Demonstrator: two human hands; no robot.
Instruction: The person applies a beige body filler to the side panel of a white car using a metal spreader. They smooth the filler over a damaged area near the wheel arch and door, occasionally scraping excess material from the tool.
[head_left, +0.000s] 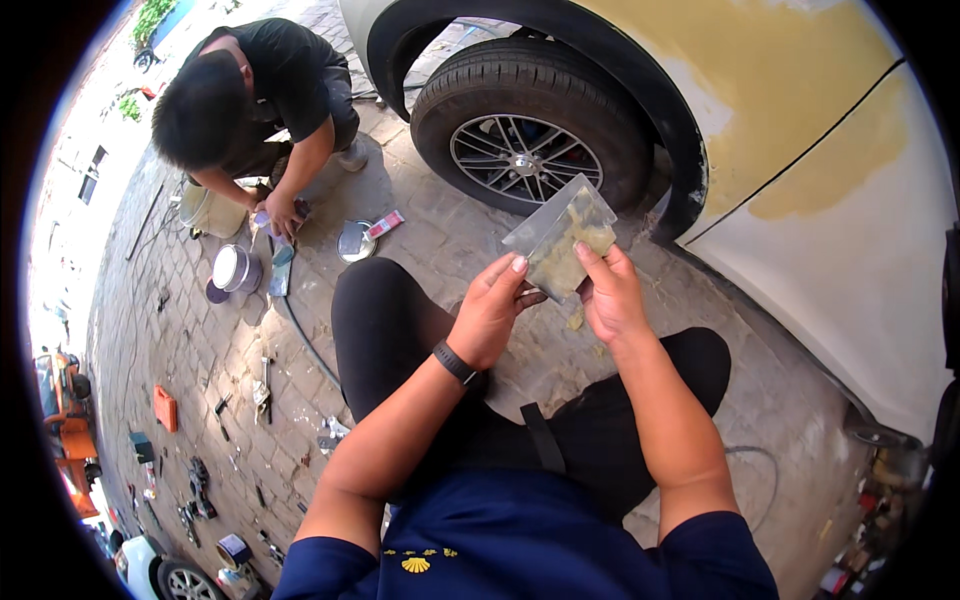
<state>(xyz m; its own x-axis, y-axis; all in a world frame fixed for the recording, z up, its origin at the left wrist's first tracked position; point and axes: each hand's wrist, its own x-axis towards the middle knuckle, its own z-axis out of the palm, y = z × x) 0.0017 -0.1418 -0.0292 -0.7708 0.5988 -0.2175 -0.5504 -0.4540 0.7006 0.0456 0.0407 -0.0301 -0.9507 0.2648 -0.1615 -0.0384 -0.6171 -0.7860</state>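
Observation:
A translucent plastic filler spreader [548,225], smeared with yellowish dried filler, is between my two hands in front of the car wheel. Pinching its left lower edge is my left hand [488,312], with a dark band on the wrist. My right hand [612,300] is closed on its right side, the thumb pressed on a caked patch. Whether the spreader is one piece or two overlapping pieces I cannot tell. A small yellowish flake [575,320] shows just below it, between the hands.
Ahead stands a car with a tyre [530,120] and a filler-patched body panel [790,110]. A co-worker [270,110] crouches at the upper left, hands near a white-lidded can [236,268]. A round lid [357,241] holds a red-and-white tube [384,224]. Tools lie on the paving; a hose [308,340] runs by my left leg.

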